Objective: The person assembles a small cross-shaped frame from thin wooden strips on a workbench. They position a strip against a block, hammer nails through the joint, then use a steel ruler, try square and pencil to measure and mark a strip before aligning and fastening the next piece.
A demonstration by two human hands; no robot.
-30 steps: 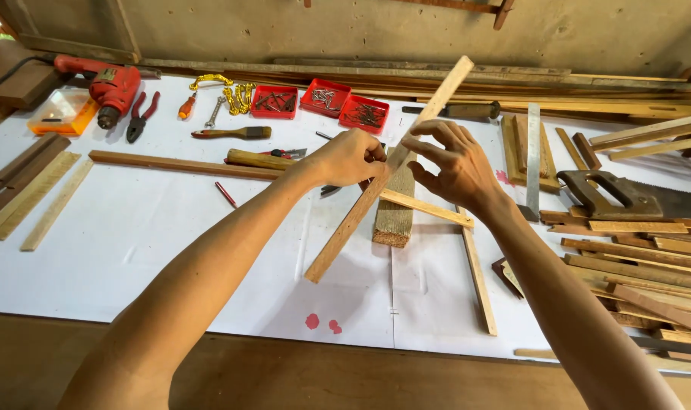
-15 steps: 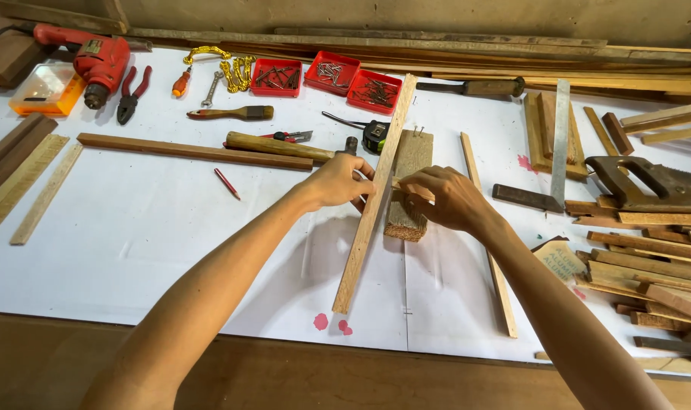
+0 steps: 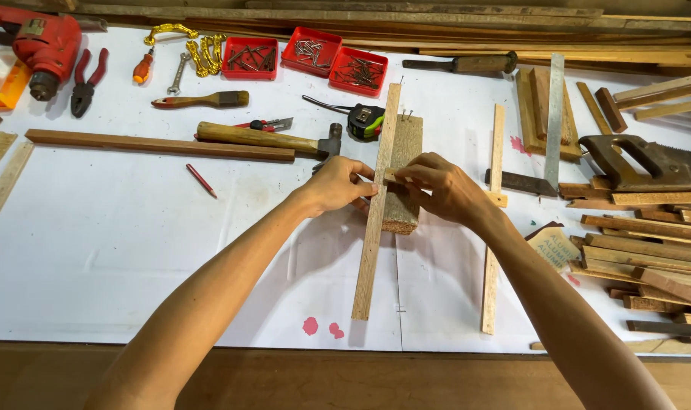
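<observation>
Two forearms in view, both bare from elbow to wrist; no sleeves, cuffs or gloves visible. Left hand [image 3: 336,184] bare: no ring, watch or band seen. Right hand [image 3: 442,187] bare likewise, wrist unadorned. Fingernails short, unpainted where visible. Upper arms and clothing lie outside the frame.

I see a long pale wooden strip [image 3: 375,220] lying lengthwise on the worktop [image 3: 117,228], its side against a short rough block [image 3: 403,178] with nails at its far end.
</observation>
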